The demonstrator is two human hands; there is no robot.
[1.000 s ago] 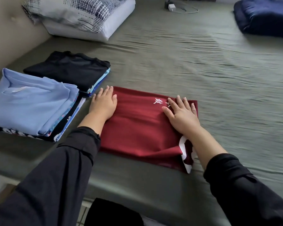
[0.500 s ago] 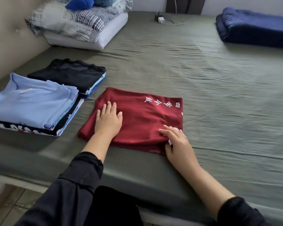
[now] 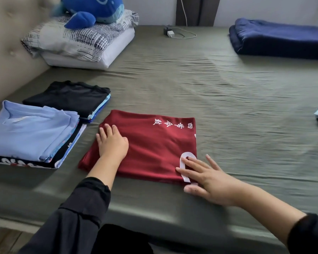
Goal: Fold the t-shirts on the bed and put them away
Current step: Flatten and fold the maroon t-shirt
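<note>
Two stacks of folded t-shirts (image 3: 44, 125) already sit on the olive-green bed (image 3: 228, 107), and the folded dark red t-shirt with white lettering (image 3: 151, 143) lies beside them near the bed's front edge. The left hand (image 3: 112, 142) rests flat on it and the right hand (image 3: 204, 178) presses its right corner, fingers straight, gripping nothing. Putting the piles away looks undone.

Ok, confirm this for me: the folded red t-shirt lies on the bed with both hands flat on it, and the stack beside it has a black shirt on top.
One detail is wrong. In the head view, the stack right beside the red t-shirt has a light blue shirt on top; the black-topped stack sits further back. The rest holds: left hand and right hand lie flat on it, on the bed.
</note>
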